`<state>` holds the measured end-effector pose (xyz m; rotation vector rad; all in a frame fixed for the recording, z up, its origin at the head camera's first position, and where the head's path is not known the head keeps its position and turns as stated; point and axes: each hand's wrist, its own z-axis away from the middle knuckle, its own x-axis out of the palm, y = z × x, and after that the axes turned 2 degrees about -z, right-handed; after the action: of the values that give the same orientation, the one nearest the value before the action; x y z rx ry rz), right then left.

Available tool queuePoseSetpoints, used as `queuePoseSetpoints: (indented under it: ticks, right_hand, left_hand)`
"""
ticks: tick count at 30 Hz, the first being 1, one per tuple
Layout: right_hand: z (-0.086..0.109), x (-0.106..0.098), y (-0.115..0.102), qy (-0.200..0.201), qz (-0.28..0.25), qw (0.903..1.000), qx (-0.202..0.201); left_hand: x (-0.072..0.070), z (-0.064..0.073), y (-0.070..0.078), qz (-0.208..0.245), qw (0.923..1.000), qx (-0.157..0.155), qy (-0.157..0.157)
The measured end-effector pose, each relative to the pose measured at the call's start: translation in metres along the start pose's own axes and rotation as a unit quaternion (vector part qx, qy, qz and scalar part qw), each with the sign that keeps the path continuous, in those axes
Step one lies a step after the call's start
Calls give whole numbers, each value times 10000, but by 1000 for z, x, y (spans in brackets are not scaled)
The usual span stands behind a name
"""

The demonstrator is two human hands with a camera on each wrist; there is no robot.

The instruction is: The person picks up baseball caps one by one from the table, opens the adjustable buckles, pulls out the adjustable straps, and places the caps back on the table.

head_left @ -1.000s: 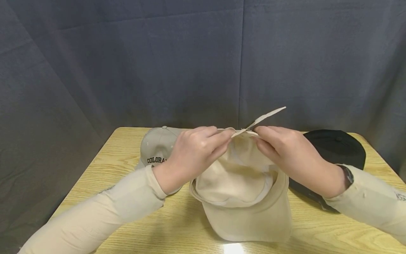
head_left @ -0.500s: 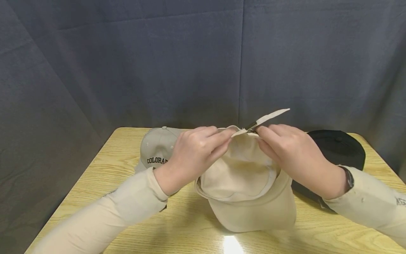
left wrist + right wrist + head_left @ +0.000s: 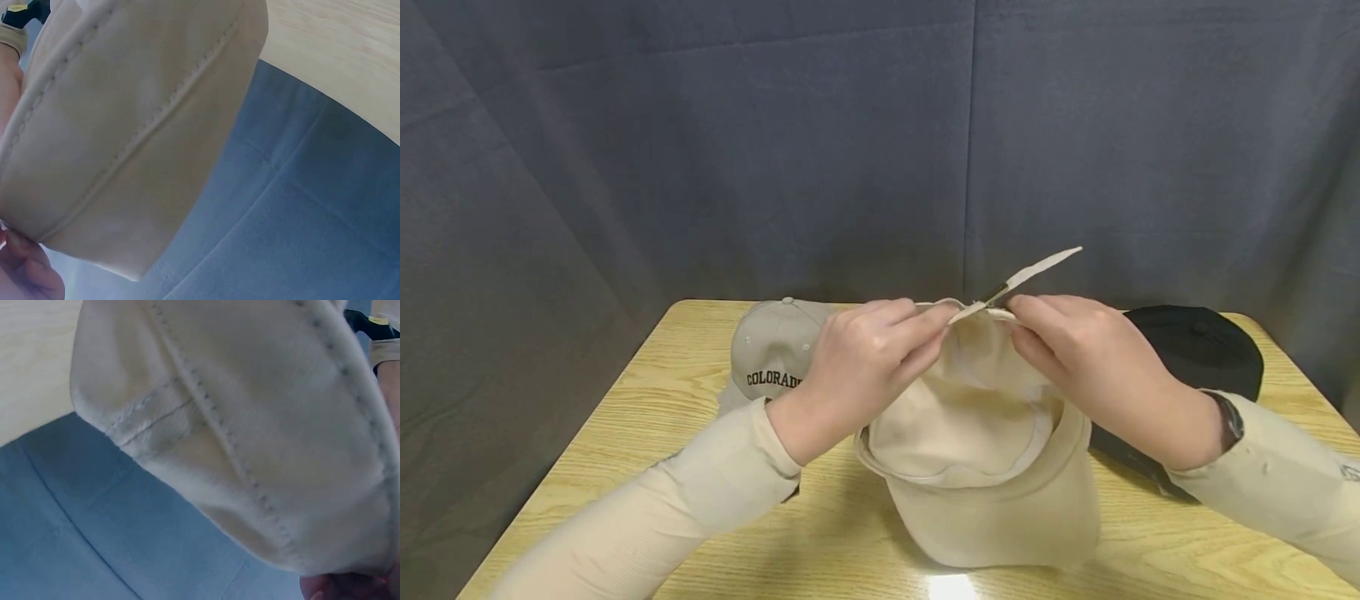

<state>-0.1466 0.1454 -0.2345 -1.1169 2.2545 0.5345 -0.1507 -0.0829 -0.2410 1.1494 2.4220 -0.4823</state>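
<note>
A cream baseball cap [image 3: 962, 425] hangs between both hands in the head view, its inside facing me and its brim pointing down toward the front. My left hand [image 3: 872, 358] pinches the back edge left of the strap. On the other side, my right hand [image 3: 1090, 367] grips the edge beside a small dark metal buckle [image 3: 996, 293]. The loose strap end [image 3: 1045, 265] sticks up and right past the buckle. Stitched cap fabric [image 3: 144, 112] fills much of the left wrist view, with fingers [image 3: 31, 269] at its lower corner. Fingertips [image 3: 340, 587] show under the cap in the right wrist view.
A grey cap [image 3: 775, 346] with dark lettering lies behind the left forearm, partly hidden. Behind the right hand sits a black cap [image 3: 1198, 346]. All is over a wooden table [image 3: 662, 367], with a dark grey curtain [image 3: 775, 167] beyond its back edge.
The cap's brim has shifted slightly right, swinging up and back down. My right hand has moved a little right, and more of the dark buckle shows. Both hands keep their hold.
</note>
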Motion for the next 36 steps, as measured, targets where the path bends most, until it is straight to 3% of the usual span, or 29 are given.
queuePoseSetpoints:
  ticks: [6,13,22,24,30,36]
  right_hand:
    - [0,1,1,131,508,9977,-420]
    - [1,0,-1,-49,-26,10000,-13]
    - [-2,1,-4,303,654,9961,-516]
    - [-2,0,-4,205,568,9971,-457]
    - [-1,-5,-4,-265,-371,9983,356]
    - [0,-8,-4,-284,-316,9987,265]
  left_hand:
    - [1,0,1,92,9999,-33,26]
    - [1,1,2,83,9999,-50,-29]
    - [-1,1,1,129,9999,-2,-83]
    - [-1,1,1,98,9999,47,-66]
    - [-1,2,2,4,9999,162,-33]
    - [-1,2,2,56,9998,180,-69]
